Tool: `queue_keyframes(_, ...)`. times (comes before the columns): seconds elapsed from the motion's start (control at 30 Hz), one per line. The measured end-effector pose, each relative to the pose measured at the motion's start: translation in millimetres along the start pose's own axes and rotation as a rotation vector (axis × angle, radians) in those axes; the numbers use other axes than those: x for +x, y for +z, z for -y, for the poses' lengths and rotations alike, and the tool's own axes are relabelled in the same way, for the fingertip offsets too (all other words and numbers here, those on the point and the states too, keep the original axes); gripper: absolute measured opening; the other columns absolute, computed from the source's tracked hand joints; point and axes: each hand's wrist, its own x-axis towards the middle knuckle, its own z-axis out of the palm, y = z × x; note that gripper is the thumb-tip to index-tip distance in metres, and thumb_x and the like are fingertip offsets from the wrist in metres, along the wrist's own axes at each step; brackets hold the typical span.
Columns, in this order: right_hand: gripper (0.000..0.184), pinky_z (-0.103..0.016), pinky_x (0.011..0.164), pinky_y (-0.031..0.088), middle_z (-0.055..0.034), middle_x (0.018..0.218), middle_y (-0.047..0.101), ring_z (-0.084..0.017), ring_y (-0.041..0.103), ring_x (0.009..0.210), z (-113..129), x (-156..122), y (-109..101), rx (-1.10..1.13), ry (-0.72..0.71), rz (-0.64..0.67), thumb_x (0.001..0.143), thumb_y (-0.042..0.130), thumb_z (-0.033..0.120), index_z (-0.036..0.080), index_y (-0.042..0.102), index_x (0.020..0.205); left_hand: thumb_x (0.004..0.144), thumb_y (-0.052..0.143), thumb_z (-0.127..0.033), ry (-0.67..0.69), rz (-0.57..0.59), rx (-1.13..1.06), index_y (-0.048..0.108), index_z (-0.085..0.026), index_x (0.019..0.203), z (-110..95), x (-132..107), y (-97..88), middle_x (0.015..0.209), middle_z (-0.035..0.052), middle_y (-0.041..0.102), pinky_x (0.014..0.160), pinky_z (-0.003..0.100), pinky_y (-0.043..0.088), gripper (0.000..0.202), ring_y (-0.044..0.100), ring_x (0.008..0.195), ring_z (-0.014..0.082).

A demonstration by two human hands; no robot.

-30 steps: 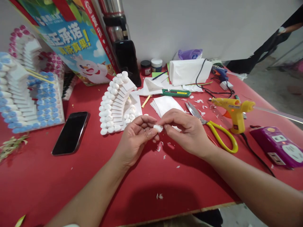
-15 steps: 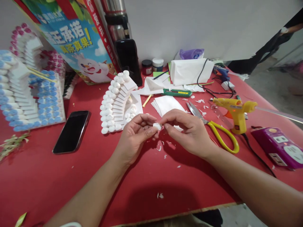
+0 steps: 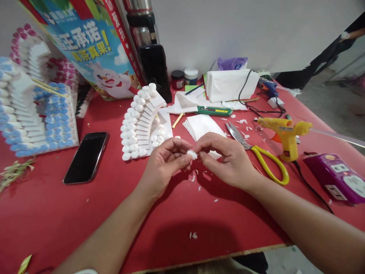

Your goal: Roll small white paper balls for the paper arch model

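Between the fingertips of both hands is a small crumpled piece of white paper. My left hand pinches it between thumb and fingers. From the other side, my right hand has its thumb and forefinger closed at the paper's edge. Just behind my left hand stands a curved white model with stepped slabs and rows of rounded white pieces. A stack of white paper sheets lies behind my hands. To the right of my right hand rest scissors with yellow handles.
A yellow glue gun and a purple power box are at the right. A green cutter lies behind the sheets. At left are a phone and a blue-and-white model. Paper scraps dot the red table.
The white paper has shifted slightly to the right between my fingertips and looks more crumpled. Both hands stay in nearly the same place.
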Motion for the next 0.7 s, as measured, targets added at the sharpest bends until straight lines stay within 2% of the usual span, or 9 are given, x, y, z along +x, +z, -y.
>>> queue_keyframes(0.47,0.019,-0.029,0.071,0.048,-0.0022,0.085,0.068,-0.014,0.062,0.076,-1.8,-0.2,-1.6,-0.030,0.000,0.031,0.085,0.055,0.005,0.020,0.066,0.092,0.086,0.080,-0.022,0.040,0.041,0.040,0.071,-0.018,0.094,0.3,-1.2,0.4,0.082,-0.0007,0.064,0.060,0.021,0.055,0.012,0.060,0.063,0.0083)
queue_keyframes(0.7,0.019,-0.029,0.069,0.048,-0.0016,0.082,0.067,-0.014,0.061,0.074,-2.0,-1.0,-2.2,-0.003,0.025,0.052,0.083,0.055,0.005,0.019,0.065,0.090,0.086,0.079,-0.024,0.082,0.041,0.168,0.068,-0.019,0.090,-3.0,-1.7,1.9,0.082,-0.0008,0.062,0.055,0.022,0.052,0.013,0.059,0.060,0.0088)
